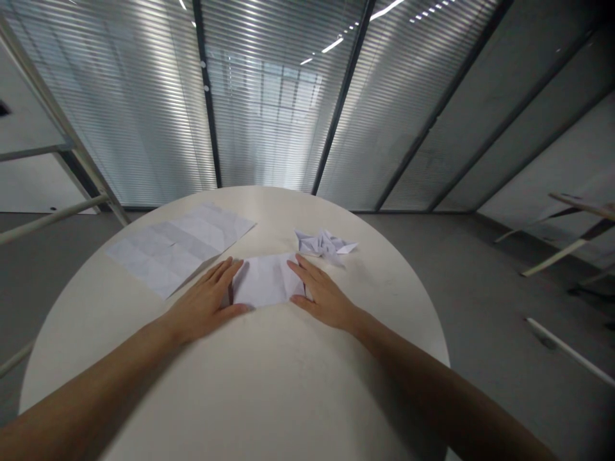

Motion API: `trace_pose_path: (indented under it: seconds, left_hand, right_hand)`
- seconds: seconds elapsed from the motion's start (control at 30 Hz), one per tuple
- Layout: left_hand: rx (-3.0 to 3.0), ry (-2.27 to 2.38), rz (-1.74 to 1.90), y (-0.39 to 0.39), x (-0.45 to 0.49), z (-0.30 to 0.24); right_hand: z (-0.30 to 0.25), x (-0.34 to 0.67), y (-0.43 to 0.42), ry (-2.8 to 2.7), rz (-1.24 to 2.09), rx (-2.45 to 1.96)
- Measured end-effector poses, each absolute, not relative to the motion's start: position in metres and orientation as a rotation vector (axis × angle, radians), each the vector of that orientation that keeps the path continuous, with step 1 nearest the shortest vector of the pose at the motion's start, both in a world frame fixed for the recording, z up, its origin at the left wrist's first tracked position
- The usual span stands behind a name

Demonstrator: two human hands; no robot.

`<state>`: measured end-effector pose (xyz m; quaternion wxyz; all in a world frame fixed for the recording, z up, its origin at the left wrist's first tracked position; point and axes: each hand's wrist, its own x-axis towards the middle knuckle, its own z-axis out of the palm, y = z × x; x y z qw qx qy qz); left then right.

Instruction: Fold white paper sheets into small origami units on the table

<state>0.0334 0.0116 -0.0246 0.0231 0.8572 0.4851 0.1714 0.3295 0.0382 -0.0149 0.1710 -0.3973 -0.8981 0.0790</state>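
Note:
A white sheet of paper (263, 280), folded into a small rectangle with creases, lies in front of me on the round table. My left hand (209, 299) grips its left end, fingers along the far side and thumb at the near edge. At the opposite end, my right hand (319, 292) holds the paper the same way, with fingertips resting on its top and the thumb at the near corner. Just beyond my right hand sits a folded paper figure (323, 243) with several pointed parts. The undersides of the paper ends are hidden by my hands.
A large creased paper sheet (180, 240) is spread on the left of the white round table (240, 384). White metal framing (52, 218) stands to the left. Behind the table is a glass wall with blinds (269, 115). Another table (583, 206) stands far right.

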Motion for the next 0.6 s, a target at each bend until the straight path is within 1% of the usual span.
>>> trace_pose_path:
  seconds: [0.27,0.47,0.6]
  left_hand:
    - [2.572,1.524,0.689,0.012,0.036,-0.021]
    - [2.679,1.606,0.597,0.01,0.04,-0.023]
    - [2.753,1.589,0.615,0.009,0.043,-0.023]
  right_hand:
    - [-0.013,0.316,0.031,-2.405,0.298,-1.148]
    - [-0.012,0.314,0.031,-2.376,0.28,-1.135]
    - [-0.012,0.314,0.031,-2.34,0.249,-1.154]
